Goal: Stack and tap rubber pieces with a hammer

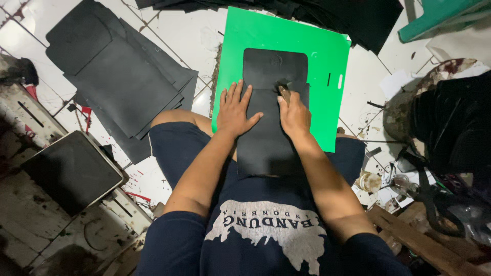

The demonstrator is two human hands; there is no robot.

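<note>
Messy tiled workshop floor, seen from above

We're looking down at a white tiled floor (179, 36) with dark grout lines, smudges and a few red paint splashes near the lower left. A fanned stack of black cut sheets (123, 76) lies on the tiles at upper left, and another dark pile (327, 13) runs along the top edge. At the left we've got a grimy, stained white bench (30, 225) with a dark tray (71, 171) resting on it. A green plastic stool (440, 15) pokes in at the top right corner. The right side is cluttered: a stained round container (404, 115), small jars (371, 181), wooden planks (419, 240). Light is flat and fairly even, with no window in sight.
</note>
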